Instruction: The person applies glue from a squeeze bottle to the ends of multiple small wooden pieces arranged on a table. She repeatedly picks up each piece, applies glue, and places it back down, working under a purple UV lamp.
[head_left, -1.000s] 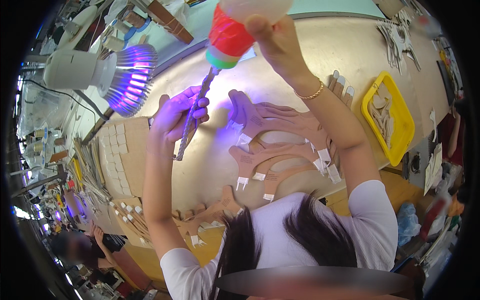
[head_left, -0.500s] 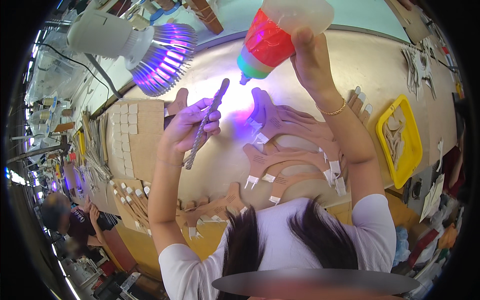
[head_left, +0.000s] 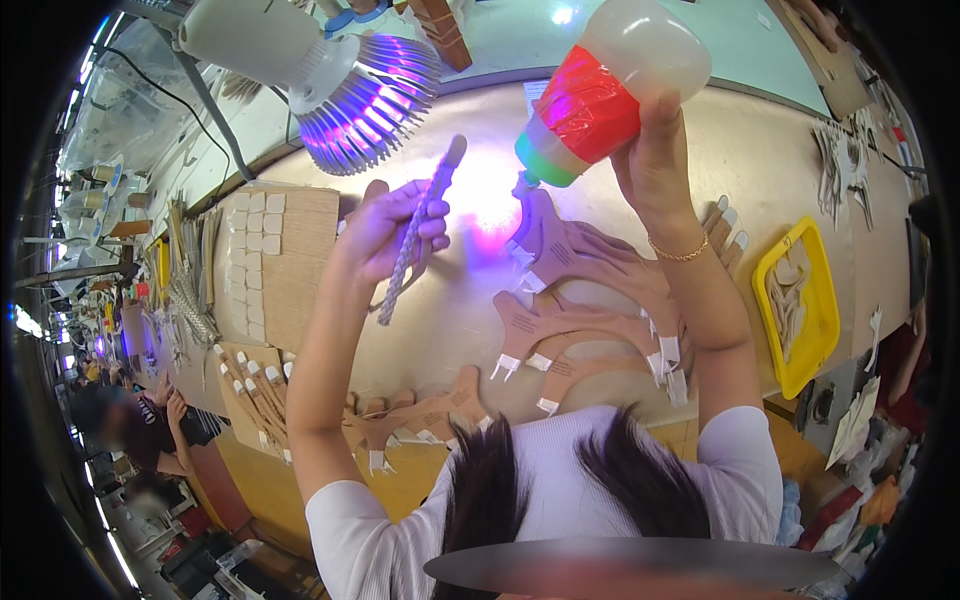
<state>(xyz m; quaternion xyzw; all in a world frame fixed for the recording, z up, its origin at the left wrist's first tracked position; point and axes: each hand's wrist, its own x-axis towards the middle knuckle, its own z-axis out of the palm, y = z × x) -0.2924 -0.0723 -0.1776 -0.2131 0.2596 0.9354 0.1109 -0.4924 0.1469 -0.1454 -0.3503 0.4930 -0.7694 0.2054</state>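
My left hand (head_left: pixel 400 232) pinches a narrow braided strap (head_left: pixel 399 280), whose plain tan upper end sticks up past the fingers. In my right hand (head_left: pixel 650 165) is a squeeze bottle (head_left: pixel 590 105), translucent with red and green bands, tilted nozzle down. The nozzle is at the tip of the uppermost tan leather piece (head_left: pixel 565 240); whether it touches cannot be made out. Below lies another forked tan leather piece (head_left: pixel 560 322), overlapping others, with white-wrapped ends. More tan pieces (head_left: pixel 440 408) lie along the near table edge.
A lit lamp with a finned head (head_left: pixel 375 105) hangs over the far left, throwing violet-white light on the table. Cardboard with white squares (head_left: pixel 305 260) lies at left, near white-tipped tan strips (head_left: pixel 262 392). A yellow tray (head_left: pixel 832 305) of pieces stands right. Another person (head_left: pixel 140 430) is at far left.
The bottle has come down, bringing its nozzle to the tip of the uppermost leather piece. My left hand keeps the braided strap, shifted slightly. The whole view has shifted a little.
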